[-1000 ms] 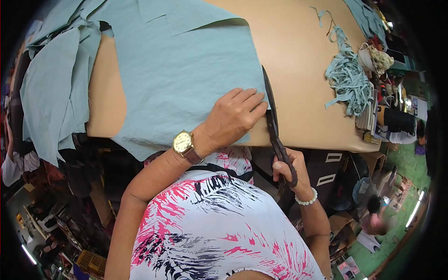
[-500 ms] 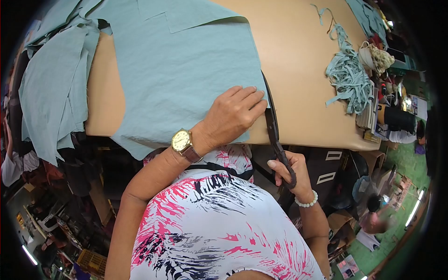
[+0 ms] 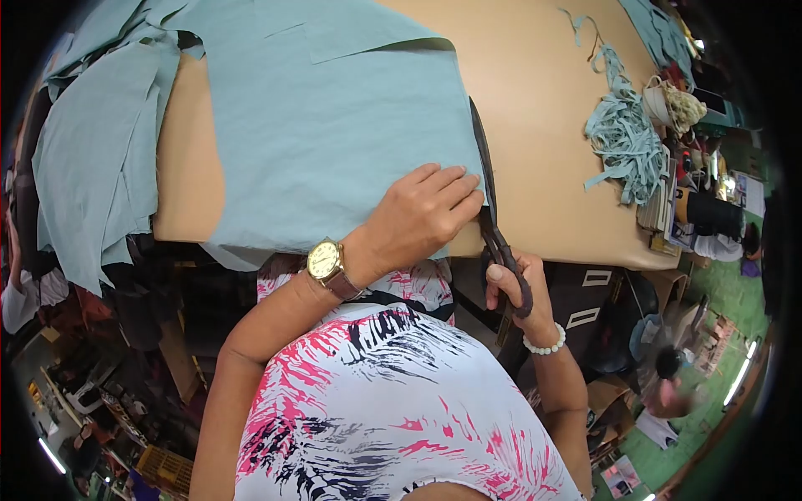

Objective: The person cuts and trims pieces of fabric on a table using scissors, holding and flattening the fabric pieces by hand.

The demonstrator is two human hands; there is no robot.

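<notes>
A large light blue-green cloth point(image 3: 334, 125) lies on the table, its lower edge hanging over the front. Flat on the cloth beside its right edge rests my left hand point(image 3: 426, 204), fingers extended and thumb hidden. My right hand point(image 3: 528, 288) grips dark scissors point(image 3: 496, 238) by the handles, below the table's front edge. The handles are spread apart. The blades point away from me along the cloth's right edge, close to my left fingertips; part of them is hidden at the cloth.
A tangled heap of blue-green cloth strips point(image 3: 626, 142) sits at the right of the tan table point(image 3: 543, 192). More cut cloth pieces point(image 3: 100, 159) hang over the left side. A basket point(image 3: 658, 104) and stacked items line the right edge.
The scissors have moved forward along the cloth's edge, and their handles have spread apart. My left hand and the cloth have shifted slightly; the cloth's lower left corner has drawn up.
</notes>
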